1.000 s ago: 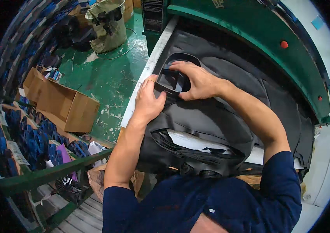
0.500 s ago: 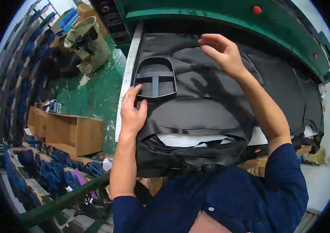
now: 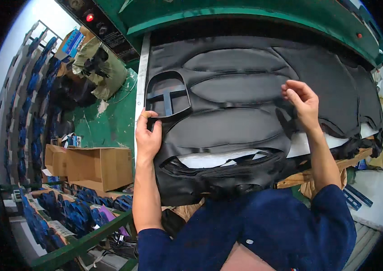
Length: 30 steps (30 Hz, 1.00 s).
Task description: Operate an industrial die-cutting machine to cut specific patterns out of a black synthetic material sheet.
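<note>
Black frame [image 3: 168, 101] set on black sheet [image 3: 327, 86], left end, apparently clear of 3 curved outlines [image 3: 241, 89]. Near corner touched by left hand [image 3: 148, 137], digits parted, presumably for steadying. Right hand [image 3: 303, 106] held above sheet, loosely curled, seemingly unladen.

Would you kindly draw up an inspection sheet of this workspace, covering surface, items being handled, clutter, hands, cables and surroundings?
Surface: layered black sheet material with long curved folds; white layers show near the front.
Items handled: dark frame with a T-shaped brace, lying on the material near its left edge.
Clutter: open cardboard box and bulky sack on the left.
Grip: left hand at the frame's near-left corner; right hand loosely curled above the material, nothing seen in it.
Cables: one thin pale cord-like line by the sack; exact kind unclear.
Surroundings: green machine beam beyond; red light lit; green floor.
</note>
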Motion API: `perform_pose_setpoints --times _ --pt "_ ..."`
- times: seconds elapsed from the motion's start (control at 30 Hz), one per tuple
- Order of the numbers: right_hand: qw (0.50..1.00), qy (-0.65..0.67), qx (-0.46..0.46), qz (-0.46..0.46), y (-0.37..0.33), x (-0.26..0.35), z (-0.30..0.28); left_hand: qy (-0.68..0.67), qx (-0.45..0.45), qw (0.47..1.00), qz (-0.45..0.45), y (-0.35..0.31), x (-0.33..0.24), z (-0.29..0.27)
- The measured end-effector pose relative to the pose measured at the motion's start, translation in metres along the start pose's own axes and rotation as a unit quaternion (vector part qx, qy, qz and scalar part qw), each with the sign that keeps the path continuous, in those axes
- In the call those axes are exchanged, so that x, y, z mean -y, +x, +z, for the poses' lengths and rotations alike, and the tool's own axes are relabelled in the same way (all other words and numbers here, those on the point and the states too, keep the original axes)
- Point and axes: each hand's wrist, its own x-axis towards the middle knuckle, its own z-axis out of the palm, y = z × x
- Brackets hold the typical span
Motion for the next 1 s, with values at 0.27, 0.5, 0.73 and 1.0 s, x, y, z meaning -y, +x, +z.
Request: perform_pose_setpoints --times 0.27,0.5,0.73,1.0 --pt "0.999 0.015 0.003 0.032 -0.044 -0.004 -0.007 -0.004 0.003 0.999 0.032 0.003 -0.003 -0.001" --pt "0.999 0.007 0.013 0.033 -0.077 -0.005 -0.007 0.030 0.050 0.998 0.017 0.014 0.006 -0.009" --pt "1.000 0.002 0.012 0.021 -0.104 -0.009 -0.011 0.037 0.066 0.997 0.023 0.018 0.007 -0.012" --pt "1.000 -0.018 -0.016 0.016 -0.129 -0.007 -0.019 0.057 0.067 0.996 0.030 0.017 0.003 -0.011"
